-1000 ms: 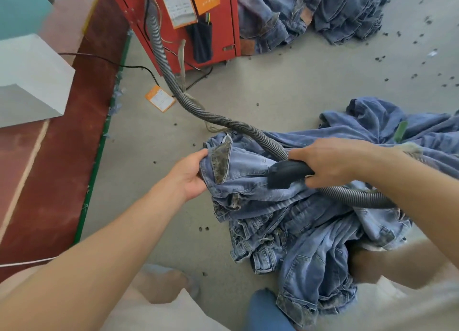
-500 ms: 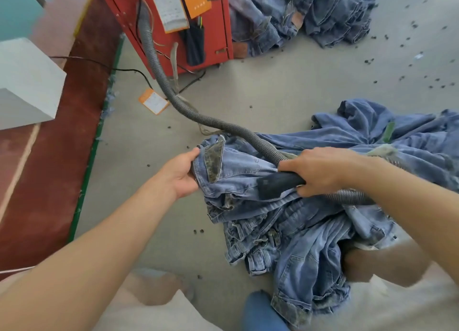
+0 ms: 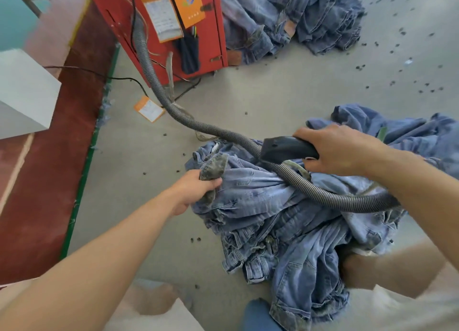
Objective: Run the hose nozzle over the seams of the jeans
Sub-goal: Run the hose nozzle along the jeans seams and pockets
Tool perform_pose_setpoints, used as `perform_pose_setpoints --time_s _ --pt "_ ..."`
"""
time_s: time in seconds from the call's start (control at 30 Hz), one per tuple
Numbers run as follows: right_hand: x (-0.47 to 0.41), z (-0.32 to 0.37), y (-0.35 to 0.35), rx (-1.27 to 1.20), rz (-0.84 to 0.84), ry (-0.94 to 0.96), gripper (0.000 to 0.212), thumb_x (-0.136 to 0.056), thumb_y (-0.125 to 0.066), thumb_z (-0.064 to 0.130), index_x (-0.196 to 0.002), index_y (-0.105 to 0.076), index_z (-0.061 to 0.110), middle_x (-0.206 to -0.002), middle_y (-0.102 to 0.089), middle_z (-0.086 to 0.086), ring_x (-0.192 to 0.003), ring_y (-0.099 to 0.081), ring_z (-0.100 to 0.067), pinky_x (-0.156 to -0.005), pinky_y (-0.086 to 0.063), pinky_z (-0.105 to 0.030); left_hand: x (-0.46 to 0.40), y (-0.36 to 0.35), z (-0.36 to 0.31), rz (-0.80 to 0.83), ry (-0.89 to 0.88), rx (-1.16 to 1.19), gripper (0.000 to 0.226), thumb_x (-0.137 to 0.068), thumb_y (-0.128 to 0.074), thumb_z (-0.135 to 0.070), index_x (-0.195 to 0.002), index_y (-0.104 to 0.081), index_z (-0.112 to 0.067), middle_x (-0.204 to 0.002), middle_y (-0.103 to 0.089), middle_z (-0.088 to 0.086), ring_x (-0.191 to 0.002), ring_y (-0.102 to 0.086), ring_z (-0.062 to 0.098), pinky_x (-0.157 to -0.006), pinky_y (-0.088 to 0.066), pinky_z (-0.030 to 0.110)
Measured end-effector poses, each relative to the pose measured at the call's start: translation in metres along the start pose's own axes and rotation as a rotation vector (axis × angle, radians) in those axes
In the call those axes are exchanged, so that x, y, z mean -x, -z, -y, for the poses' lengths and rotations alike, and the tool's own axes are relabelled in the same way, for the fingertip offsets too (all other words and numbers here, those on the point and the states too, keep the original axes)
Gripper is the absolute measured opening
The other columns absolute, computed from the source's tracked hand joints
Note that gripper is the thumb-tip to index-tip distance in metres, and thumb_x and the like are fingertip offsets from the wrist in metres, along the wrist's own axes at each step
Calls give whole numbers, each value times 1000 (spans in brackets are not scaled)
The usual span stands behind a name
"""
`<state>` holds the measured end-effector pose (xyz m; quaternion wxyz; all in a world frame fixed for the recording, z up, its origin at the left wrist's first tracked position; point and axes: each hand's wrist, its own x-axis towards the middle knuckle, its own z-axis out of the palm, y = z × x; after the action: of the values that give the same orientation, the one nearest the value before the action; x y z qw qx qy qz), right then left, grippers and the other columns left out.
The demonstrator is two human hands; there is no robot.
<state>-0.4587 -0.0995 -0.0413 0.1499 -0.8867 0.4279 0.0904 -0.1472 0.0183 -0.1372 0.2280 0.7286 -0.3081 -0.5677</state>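
- The grey floor (image 3: 285, 102) fills most of the frame, scattered with small dark specks, thickest toward the upper right.
- A heap of blue jeans (image 3: 285, 219) lies crumpled on the floor in the lower right half of the frame.
- A red cabinet (image 3: 218, 33) stands at the top centre, with paper tags and an orange card hanging on its front.
- A second pile of denim (image 3: 298, 15) sits at the top of the frame, just right of the cabinet.
- The grey ribbed hose (image 3: 159, 90) runs from the cabinet down toward the centre, crosses the heap and loops back under the right forearm.
- The left hand (image 3: 196, 189), centre of the frame, grips a worn, grey-edged fold of the jeans with its fingers curled round the cloth.
- The right hand (image 3: 335, 149), right of centre, has its fingers wrapped round the rear of the dark hose nozzle (image 3: 280, 147).
- The nozzle points toward the left of the frame, above the top of the heap; whether its mouth touches the denim cannot be told.
- An orange and white tag (image 3: 149, 108) lies on the floor below the cabinet.
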Motion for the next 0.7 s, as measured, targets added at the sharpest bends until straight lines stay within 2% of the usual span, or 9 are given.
perform_pose_setpoints --time_s 0.07,0.13,0.2,0.3,0.37,0.47,0.57,0.63,0.7 --pt "1 1 2 93 -81 31 33 -87 -61 40 -115 -45 42 -86 -56 5 -70 -57 -22 -64 -54 -45 -1 -8 3 -8 -16 213 12 -100 -67 -19 -111 -71 -17 -112 -78 8 -114 -69 32 -102 -55 47" --pt "3 2 8 158 -240 104 35 -89 -64 36 -119 -46 37 -84 -58 6 -63 -57 -26 -55 -53 -41 0 -20 3 -11 1 437 18 -103 -61 -16 -119 -70 -15 -111 -78 7 -110 -72 31 -88 -60 41" --pt "5 0 20 181 -420 144 45 -89 -67 34 -130 -48 34 -85 -62 2 -55 -51 -25 -49 -46 -33 2 -28 -2 -8 36 607 24 -106 -57 -15 -127 -67 -11 -115 -77 12 -104 -74 31 -80 -63 42" --pt "11 -7 34 191 -571 233 58 -88 -66 35 -142 -49 32 -88 -63 0 -53 -43 -23 -48 -37 -27 2 -29 -10 24 79 695 30 -108 -52 -17 -134 -63 -7 -122 -73 18 -111 -72 37 -88 -62 50" --pt "13 -13 33 189 -486 305 53 -89 -63 37 -140 -50 36 -87 -63 7 -53 -45 -20 -45 -41 -27 3 -27 -12 68 99 702 33 -108 -51 -20 -136 -62 -7 -125 -72 19 -114 -70 38 -92 -60 52" --pt "15 -13 21 238 -129 271 35 -91 -59 43 -121 -43 49 -93 -66 18 -64 -58 -9 -51 -52 -30 6 -21 -12 129 106 695 35 -107 -53 -24 -137 -61 -7 -127 -71 19 -116 -70 37 -95 -59 53" --pt "14 5 -6 264 151 300 38 -87 -58 46 -119 -39 49 -104 -66 16 -81 -64 -17 -60 -51 -35 8 -19 -11 170 116 703 40 -106 -53 -29 -137 -61 -6 -131 -69 20 -120 -67 38 -98 -57 55" --pt "9 22 -22 272 174 371 38 -87 -57 46 -121 -40 48 -105 -66 14 -80 -64 -21 -59 -48 -35 8 -16 -9 161 116 662 41 -106 -54 -32 -138 -61 -7 -133 -68 20 -123 -66 39 -105 -52 58" --pt "2 36 -26 196 81 423 38 -88 -55 43 -123 -43 47 -99 -65 16 -73 -61 -16 -53 -44 -33 8 -7 -12 132 125 571 45 -105 -54 -38 -138 -62 -9 -134 -67 20 -123 -65 37 -109 -48 58"
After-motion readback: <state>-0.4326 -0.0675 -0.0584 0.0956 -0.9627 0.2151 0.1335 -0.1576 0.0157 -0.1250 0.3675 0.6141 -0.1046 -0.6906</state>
